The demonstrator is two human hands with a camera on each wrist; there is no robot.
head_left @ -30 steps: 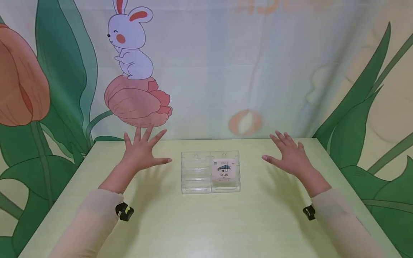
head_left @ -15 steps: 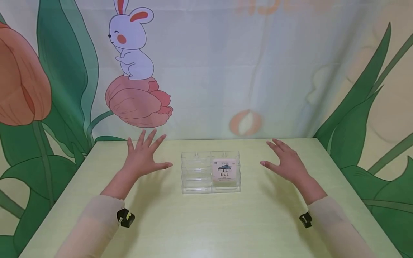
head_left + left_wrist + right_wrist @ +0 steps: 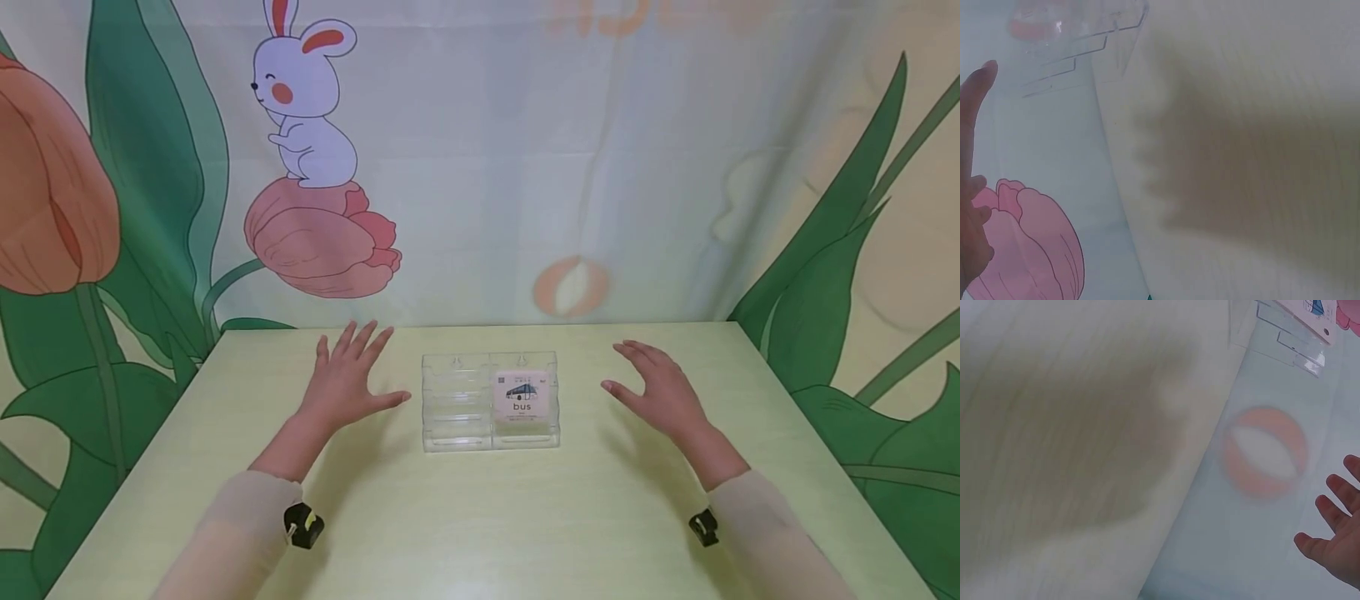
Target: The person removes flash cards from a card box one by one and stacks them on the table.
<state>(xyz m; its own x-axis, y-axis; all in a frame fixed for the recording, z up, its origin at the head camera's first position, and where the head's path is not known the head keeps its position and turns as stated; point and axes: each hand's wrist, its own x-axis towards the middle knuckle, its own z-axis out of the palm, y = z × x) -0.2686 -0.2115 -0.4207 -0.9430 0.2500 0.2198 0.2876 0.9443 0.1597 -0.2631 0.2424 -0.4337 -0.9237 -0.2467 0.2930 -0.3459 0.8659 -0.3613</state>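
A clear plastic tiered rack (image 3: 456,417) stands in the middle of the table in the head view. Its right half bears a pale pink card (image 3: 521,395) printed with a bus and the word "bus"; the left half shows bare tiers. To the left of the rack hovers my left hand (image 3: 345,383), fingers spread and thumb pointing at the rack. On the other side my right hand (image 3: 660,390) is held with fingers relaxed and thumb apart. Neither hand touches the rack. The card also appears at the top of the right wrist view, where part of the rack (image 3: 1291,347) shows.
The pale wooden table (image 3: 480,525) ends at a hanging cloth backdrop (image 3: 465,167) printed with a rabbit, tulips and leaves. Small black devices (image 3: 303,525) sit at both wrists. Shadows of the hands fall on the tabletop.
Both hands have lowered and moved inward, closer to the rack. The right fingers are less spread than before. The rack and card stay where they were.
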